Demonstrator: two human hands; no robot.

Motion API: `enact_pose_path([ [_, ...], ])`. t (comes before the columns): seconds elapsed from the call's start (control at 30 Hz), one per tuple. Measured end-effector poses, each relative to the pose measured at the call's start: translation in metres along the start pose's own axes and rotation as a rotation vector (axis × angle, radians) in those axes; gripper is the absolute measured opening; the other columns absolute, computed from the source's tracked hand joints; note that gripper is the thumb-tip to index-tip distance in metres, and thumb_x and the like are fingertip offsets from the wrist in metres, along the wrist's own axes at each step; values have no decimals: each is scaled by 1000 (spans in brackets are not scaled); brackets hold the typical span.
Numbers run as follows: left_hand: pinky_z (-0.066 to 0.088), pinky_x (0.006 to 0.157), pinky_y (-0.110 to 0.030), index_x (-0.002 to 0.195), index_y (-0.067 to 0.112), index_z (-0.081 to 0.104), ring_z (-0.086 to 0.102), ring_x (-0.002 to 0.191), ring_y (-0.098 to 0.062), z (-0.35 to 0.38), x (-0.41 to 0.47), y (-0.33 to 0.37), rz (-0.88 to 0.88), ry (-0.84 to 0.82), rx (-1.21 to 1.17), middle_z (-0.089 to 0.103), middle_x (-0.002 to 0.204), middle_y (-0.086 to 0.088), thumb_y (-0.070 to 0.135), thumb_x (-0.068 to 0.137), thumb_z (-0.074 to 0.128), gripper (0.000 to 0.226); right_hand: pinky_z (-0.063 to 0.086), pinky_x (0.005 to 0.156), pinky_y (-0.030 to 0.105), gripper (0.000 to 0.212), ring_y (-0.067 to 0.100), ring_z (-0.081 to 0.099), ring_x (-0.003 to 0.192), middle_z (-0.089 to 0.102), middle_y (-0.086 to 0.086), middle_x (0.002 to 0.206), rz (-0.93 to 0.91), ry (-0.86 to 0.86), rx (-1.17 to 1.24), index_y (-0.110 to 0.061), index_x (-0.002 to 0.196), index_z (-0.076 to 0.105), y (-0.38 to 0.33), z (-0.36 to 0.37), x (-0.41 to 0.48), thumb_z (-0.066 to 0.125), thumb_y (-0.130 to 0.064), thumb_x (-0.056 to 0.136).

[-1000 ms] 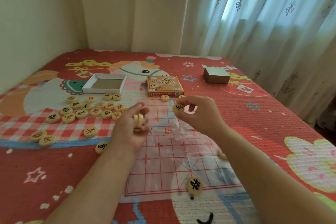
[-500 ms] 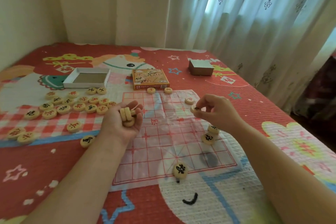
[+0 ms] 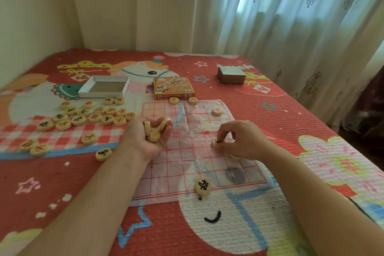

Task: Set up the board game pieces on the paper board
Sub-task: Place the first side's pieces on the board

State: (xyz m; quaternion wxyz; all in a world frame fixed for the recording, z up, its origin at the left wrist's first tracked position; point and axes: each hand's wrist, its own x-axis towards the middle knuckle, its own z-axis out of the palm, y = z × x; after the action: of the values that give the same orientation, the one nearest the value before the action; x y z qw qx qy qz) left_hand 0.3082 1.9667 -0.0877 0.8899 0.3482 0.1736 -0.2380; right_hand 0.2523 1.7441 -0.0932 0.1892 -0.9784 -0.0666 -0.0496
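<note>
On the red bedspread (image 3: 270,110), the translucent red-gridded paper board (image 3: 187,164) lies creased.

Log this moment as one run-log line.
right hand: pressing round wooden piece onto red-gridded paper board | left hand: cupping several pieces | loose pieces: left of board

Both bare forearms reach forward from the near edge, hands side by side.

The left hand (image 3: 152,133) is turned palm up and cupped, fingers curled around a small pile of round game pieces (image 3: 154,130). The right hand (image 3: 242,141) is palm down, lowered, its thumb and fingertips (image 3: 220,141) pinching one black-marked piece (image 3: 215,142).
</note>
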Motion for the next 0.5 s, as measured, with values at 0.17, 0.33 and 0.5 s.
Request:
enact_pose_path([
  [0.17, 43, 31, -17, 87, -1, 51, 53, 35, -16, 2, -5, -8, -54, -33, 12, 51, 73, -16, -1, 80, 35, 18, 40, 68, 27, 12, 0, 46, 70, 58, -14, 78, 24, 37, 51, -19, 81, 71, -1, -3, 0, 59, -15, 83],
  [0.33, 34, 27, -12, 84, 2, 48, 44, 33, -11, 3, -8, -15, -130, -104, -14, 49, 62, -15, -3, 81, 32, 17, 38, 63, 8, 20, 5, 51, 65, 56, -20, 70, 34, 230, 271, -17, 81, 71, -13, -2, 0, 57, -3, 82],
  [0.5, 29, 25, -10, 86, -1, 45, 39, 29, -9, 4, -6, -21, -259, -147, -75, 46, 64, -14, 4, 89, 32, 14, 39, 62, 10, 24, 5, 52, 71, 61, -11, 91, -107, 204, 419, -23, 100, 63, -43, 12, 1, 65, -9, 81],
])
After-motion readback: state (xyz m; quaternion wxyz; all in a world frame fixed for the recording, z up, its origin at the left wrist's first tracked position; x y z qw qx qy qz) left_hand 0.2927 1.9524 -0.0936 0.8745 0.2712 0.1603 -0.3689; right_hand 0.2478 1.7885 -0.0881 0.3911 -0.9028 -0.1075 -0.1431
